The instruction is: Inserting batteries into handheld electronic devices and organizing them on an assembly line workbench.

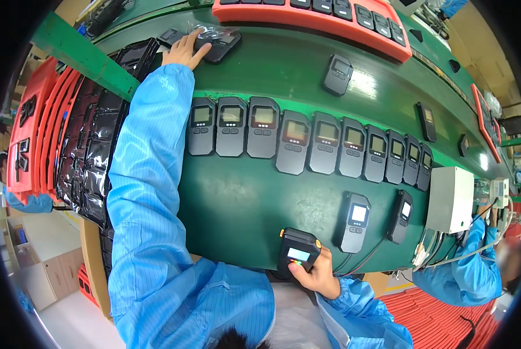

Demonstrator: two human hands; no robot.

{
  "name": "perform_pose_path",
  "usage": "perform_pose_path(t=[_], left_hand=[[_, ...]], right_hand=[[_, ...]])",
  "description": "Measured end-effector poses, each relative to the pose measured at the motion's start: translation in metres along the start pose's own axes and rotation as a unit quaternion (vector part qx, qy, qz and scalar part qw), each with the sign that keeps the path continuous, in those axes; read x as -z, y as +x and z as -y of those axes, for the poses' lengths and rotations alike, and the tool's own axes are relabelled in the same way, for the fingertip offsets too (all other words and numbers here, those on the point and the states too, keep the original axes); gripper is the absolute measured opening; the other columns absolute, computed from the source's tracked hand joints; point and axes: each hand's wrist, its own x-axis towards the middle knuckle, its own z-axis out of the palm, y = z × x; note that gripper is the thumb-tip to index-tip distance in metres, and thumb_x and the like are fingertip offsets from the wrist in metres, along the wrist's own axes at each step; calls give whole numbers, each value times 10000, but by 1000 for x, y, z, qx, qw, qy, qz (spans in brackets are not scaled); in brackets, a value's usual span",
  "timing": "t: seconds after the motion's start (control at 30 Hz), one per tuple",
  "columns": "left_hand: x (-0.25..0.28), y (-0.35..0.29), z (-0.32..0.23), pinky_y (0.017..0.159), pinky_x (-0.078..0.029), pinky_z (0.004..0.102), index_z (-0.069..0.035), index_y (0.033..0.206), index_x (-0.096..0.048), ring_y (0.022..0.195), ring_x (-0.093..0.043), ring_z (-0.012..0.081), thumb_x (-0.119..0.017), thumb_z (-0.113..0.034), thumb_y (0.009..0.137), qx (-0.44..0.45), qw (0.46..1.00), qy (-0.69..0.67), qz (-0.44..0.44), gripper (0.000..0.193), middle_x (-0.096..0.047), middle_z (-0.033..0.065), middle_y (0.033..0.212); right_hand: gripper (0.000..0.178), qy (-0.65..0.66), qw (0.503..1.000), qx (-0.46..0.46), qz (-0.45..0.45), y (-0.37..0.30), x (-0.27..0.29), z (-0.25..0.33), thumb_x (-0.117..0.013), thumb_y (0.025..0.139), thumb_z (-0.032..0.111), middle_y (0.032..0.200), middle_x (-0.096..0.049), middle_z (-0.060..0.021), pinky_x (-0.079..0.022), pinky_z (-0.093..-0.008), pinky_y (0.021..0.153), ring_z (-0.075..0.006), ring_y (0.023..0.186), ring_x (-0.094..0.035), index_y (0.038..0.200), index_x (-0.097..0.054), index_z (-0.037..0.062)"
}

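In my right hand is a black handheld meter with orange corner parts, a lit screen and small coloured lights, held near the table's front edge. My left hand stretches to the far left, fingers spread, by two dark handheld devices: one device beside its thumb and another behind its fingers. Clear plastic film lies over part of them. Whether the fingertips touch either device is hard to tell. Two grey devices with lit screens, one wider and one seen slantwise, lie right of the meter.
Several grey devices lie in a row across the green table. Beyond it, a green belt carries single devices and a red foam tray. A white box with cables stands right, near a co-worker's blue sleeve. Black-wrapped trays are stacked left.
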Motion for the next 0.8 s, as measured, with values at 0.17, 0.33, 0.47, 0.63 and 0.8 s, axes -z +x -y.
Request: perform_pose_path(t=[0.17, 0.33, 0.47, 0.63, 0.8], left_hand=[[9, 7, -23, 1101, -309, 426, -253, 1479, -308, 1337, -389, 271, -407, -527, 959, 26, 998, 16, -51, 597, -369, 78, 1490], [36, 5, -132, 1105, -313, 422, -141, 1468, -332, 1362, -373, 238, -453, -341, 975, -128, 759, -634, 71, 546, -353, 109, 1497], [32, 11, -151, 1105, -317, 421, -152, 1473, -317, 1359, -378, 244, -475, -334, 957, -106, 719, -682, 79, 569, -373, 97, 1486], [-28, 16, -98, 1028, -396, 436, -193, 1346, -482, 1245, -481, 299, -627, -454, 836, 19, 992, 46, -114, 591, -529, 99, 1327], [-2, 19, -107, 954, -443, 439, -188, 1286, -530, 1152, -540, 333, -628, -539, 804, -79, 994, 22, -71, 605, -585, 117, 1224]], right_hand=[[251, 3, 1000, -13, 7, -4, 0, 2, -724, 755, 83, 881, -658, -170, -495, -356, 677, -307, 727, -603, 960, -655, -44], [253, -7, 1000, -4, -7, -5, -1, -1, -725, 759, 87, 871, -658, -170, -492, -354, 667, -307, 722, -602, 964, -653, -44], [247, 0, 1000, -6, 0, -5, 3, 1, -727, 764, 95, 845, -655, -165, -489, -357, 655, -302, 707, -593, 954, -651, -43], [214, 10, 1000, -26, 8, -5, -1, -1, -713, 786, 138, 856, -653, -161, -476, -353, 672, -301, 729, -601, 904, -654, -31], [197, 19, 1000, 3, -22, -3, -2, -1, -740, 764, 112, 710, -577, -138, -415, -362, 558, -277, 622, -512, 751, -602, -28]])
